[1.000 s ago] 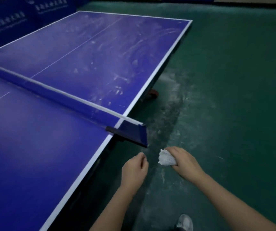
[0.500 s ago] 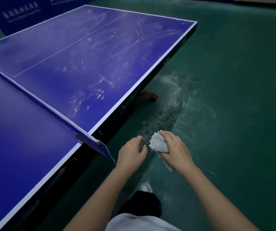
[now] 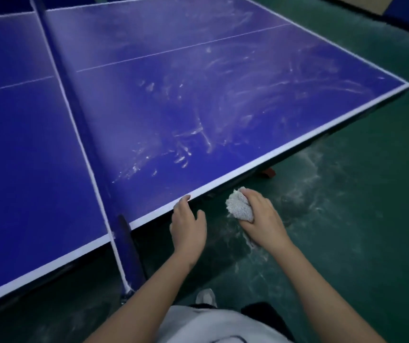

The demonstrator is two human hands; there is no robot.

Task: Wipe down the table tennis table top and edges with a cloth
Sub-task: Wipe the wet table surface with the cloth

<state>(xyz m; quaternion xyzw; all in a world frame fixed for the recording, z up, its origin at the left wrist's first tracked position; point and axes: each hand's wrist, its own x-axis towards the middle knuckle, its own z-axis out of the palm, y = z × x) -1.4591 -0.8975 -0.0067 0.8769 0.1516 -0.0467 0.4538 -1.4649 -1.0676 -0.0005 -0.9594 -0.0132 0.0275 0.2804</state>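
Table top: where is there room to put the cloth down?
Either side of the net the blue top is bare; the right half is streaked white. Crowded only by the near edge: left hand, and right hand gripping the cloth.

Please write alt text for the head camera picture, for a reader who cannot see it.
A person's right hand grips a crumpled white cloth just off the near edge of a blue table tennis table, while the empty left hand reaches to that white edge. White smears streak the table half right of the net.
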